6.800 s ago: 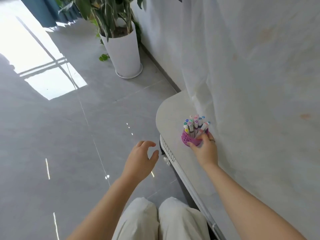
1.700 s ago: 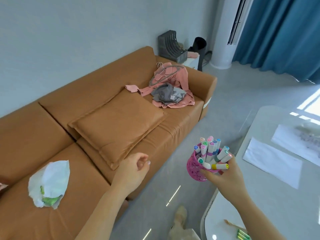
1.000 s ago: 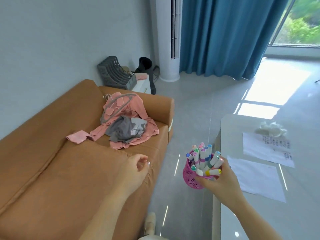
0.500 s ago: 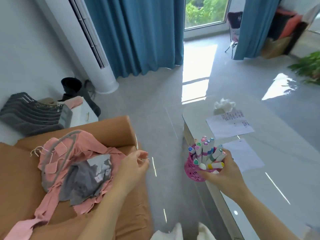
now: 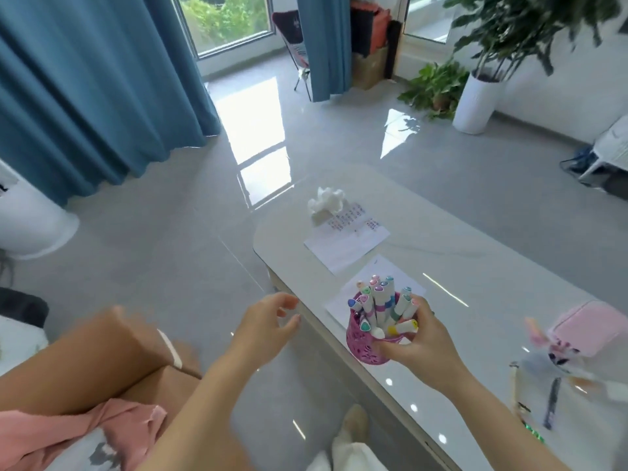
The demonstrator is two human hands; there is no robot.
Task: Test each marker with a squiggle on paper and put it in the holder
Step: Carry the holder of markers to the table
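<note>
Pink perforated holder [image 5: 368, 339], packed with capped markers [image 5: 380, 302], is gripped by the right hand [image 5: 421, 346] above the pale surface [image 5: 492, 260], at six o'clock of a blank paper [image 5: 390, 268]. At the holder's nine o'clock, the left hand [image 5: 268, 329] hangs empty, fingers loosely apart.

Pink perforated plastic holder [image 5: 363, 350] of smooth plastic markers [image 5: 379, 299]. Glossy white table [image 5: 458, 253] with matt paper sheet [image 5: 339, 246] and crumpled tissue [image 5: 326, 199]. Polished grey floor tiles [image 5: 153, 239] reflecting light. Blue cloth curtain [image 5: 85, 79] in soft folds.
</note>
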